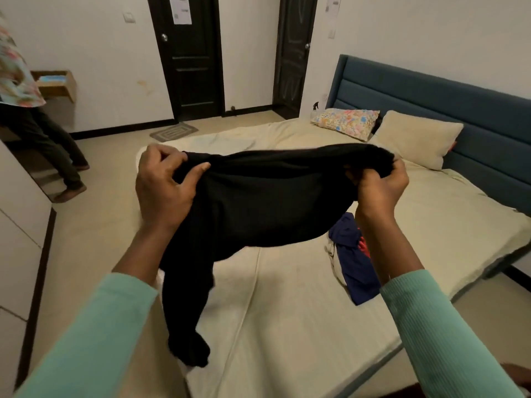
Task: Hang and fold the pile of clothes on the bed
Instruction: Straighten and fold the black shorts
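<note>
The left hand point(163, 185) was clamped on one end of a black garment point(267, 202), thumb on the near side and fingers curled over the bunched edge. The right hand point(379, 185) gripped the other end the same way, its fingers wrapped into a gathered wad of cloth. The two hands were well apart, and the fabric was stretched between them above the bed point(287, 297). Both arms wore ribbed mint-green sleeves point(94, 340).

The garment was plain black with a faint ribbed weave, and any tag or print on it was not discernible. Its body sagged in a curve below the hands. One long, narrow part hung down from the left side, with its tip touching the cream sheet near the bed's edge.

Beside the right forearm lay a small heap of clothes: a navy piece point(353, 265) with a bit of red showing, on top of something white point(333, 254).

Further off, a floral pillow point(344, 123) and a cream pillow point(416, 137) leaned against a teal padded headboard point(431, 90). Two dark doors point(189, 58) stood in the far wall. A printed sheet point(180, 8) was stuck to the nearer one, its text too small to read. Another person point(37, 133) in a floral top and dark trousers stood at the left, near a wooden wall shelf point(57, 86).
</note>
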The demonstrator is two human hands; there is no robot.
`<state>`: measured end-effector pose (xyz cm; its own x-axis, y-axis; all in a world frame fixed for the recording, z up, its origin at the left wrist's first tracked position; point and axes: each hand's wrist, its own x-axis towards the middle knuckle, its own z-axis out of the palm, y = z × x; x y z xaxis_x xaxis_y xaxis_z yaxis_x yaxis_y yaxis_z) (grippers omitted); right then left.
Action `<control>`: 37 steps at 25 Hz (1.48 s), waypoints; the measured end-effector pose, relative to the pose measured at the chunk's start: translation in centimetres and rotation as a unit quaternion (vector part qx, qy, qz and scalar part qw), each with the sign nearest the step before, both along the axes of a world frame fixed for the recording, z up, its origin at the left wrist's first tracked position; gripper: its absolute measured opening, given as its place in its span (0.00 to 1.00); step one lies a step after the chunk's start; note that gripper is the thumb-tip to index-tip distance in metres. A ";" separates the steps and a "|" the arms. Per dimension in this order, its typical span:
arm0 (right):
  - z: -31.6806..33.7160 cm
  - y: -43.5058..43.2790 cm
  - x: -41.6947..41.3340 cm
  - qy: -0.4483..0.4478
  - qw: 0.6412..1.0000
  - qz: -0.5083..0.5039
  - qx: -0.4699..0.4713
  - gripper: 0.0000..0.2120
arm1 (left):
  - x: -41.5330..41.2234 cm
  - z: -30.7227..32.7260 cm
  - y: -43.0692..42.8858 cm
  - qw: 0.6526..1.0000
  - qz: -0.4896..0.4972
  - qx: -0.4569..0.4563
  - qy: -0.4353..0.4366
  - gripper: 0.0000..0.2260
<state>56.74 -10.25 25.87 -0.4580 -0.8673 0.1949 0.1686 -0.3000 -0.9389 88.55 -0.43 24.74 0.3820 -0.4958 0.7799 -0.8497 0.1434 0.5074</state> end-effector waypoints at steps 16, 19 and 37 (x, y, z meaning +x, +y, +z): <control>-4.9 5.2 -13.4 -0.166 0.959 -0.186 0.134 0.19 | -19.9 3.2 13.0 0.880 -0.424 0.215 -0.009 0.10; -3.4 6.8 -20.5 -0.093 0.956 -0.235 0.148 0.19 | -25.6 1.6 13.6 0.806 -0.470 0.335 0.133 0.11; -19.8 -11.4 -3.0 0.494 0.866 0.085 0.011 0.21 | -15.2 -26.4 4.4 0.811 -0.107 0.321 0.477 0.02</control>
<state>53.69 -21.62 6.04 0.0562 -0.9144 0.4009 -0.6792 -0.3293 -0.6559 73.32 3.99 -1.66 0.5113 -0.8173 -0.2658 -0.0169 -0.3188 0.9477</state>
